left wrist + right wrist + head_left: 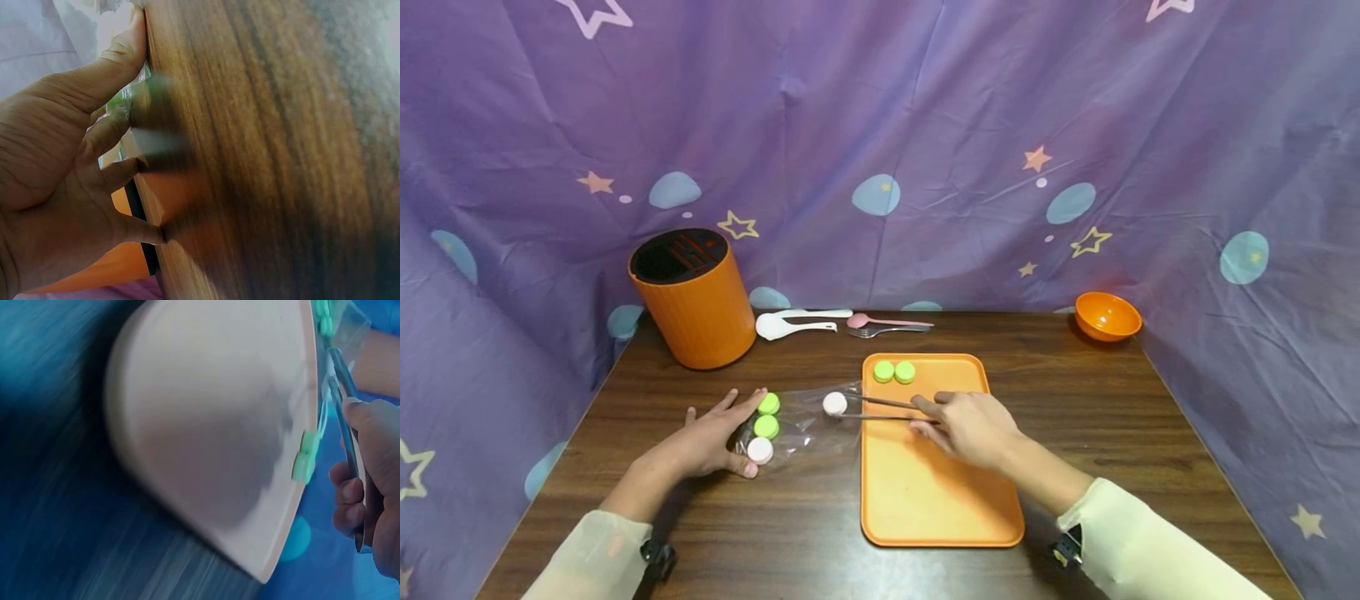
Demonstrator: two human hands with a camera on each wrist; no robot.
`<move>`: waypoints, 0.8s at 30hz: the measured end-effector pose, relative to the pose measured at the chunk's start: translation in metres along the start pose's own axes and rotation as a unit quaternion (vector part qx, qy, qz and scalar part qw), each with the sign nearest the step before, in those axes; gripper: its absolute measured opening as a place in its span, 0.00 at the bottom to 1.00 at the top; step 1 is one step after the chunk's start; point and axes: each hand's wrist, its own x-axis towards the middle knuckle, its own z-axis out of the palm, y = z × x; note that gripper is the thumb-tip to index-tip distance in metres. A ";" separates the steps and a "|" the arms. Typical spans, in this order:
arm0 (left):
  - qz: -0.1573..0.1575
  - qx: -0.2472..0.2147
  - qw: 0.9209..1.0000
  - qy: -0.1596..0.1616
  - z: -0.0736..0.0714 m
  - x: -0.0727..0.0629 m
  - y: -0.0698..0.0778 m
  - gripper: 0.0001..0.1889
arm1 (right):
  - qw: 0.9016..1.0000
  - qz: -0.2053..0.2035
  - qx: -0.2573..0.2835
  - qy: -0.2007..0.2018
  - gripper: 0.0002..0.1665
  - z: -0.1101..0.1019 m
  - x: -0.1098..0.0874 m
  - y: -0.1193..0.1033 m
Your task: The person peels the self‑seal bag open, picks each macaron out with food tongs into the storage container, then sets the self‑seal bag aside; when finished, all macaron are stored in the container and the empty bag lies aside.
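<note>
My right hand (973, 427) grips metal tongs (349, 434) above the orange tray (940, 500). The tongs' arms point left, with their tips at either side of a white macaron (835, 404) that lies over a clear plastic bag (805, 433). At the bag's left end, my left hand (711, 437) rests with fingers spread, the fingertips down at the table in the left wrist view. Close by its thumb and fingers, a green macaron (768, 403), another green macaron (766, 427) and a white macaron (760, 451) form a column. Two green macarons (894, 372) sit side by side at the tray's far-left corner.
An orange knife block (696, 308) with a black top stands at the back left. Along the back edge lie white utensils (782, 325), a pink spoon (887, 321) and a fork (880, 332). An orange bowl (1107, 317) is at the back right, before the purple curtain (970, 167).
</note>
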 end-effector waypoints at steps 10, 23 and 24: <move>0.005 -0.001 1.000 0.004 0.001 -0.001 0.000 0.69 | 0.999 0.031 -0.003 0.018 0.21 -0.013 -0.022 0.026; 0.008 -0.016 1.000 0.005 0.002 0.002 -0.007 0.70 | 0.995 0.095 -0.007 0.024 0.23 -0.019 -0.053 0.070; 0.009 -0.015 1.000 0.004 0.002 0.001 -0.007 0.70 | 0.995 0.099 -0.006 0.021 0.23 -0.019 -0.055 0.073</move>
